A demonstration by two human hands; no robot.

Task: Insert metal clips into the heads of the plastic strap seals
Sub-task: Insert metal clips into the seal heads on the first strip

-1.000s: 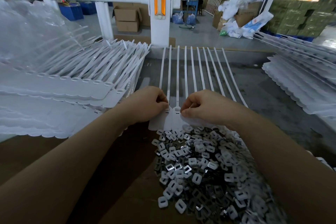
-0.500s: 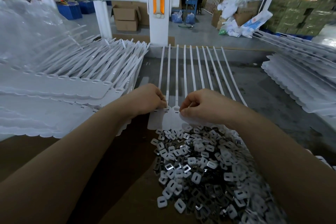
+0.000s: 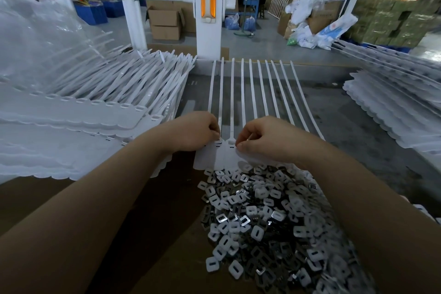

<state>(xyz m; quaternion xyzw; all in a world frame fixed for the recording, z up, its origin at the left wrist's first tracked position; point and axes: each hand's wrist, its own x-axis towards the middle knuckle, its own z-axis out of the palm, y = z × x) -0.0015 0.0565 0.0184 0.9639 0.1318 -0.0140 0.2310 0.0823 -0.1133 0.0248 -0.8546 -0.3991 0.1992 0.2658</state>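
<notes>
strap seals (image 3: 223,154) between left hand (image 3: 194,132) | right hand (image 3: 265,137) (both pinching heads)

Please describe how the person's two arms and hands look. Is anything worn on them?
Both forearms are bare as far as the picture shows: no sleeves are visible. The left hand and the right hand wear no gloves. No watch, ring or bracelet can be seen on the visible sides.

Clip heap (image 3: 269,217) nearest; seal row (image 3: 241,103) behind it; seal stacks left (image 3: 95,107), right (image 3: 391,112).
</notes>
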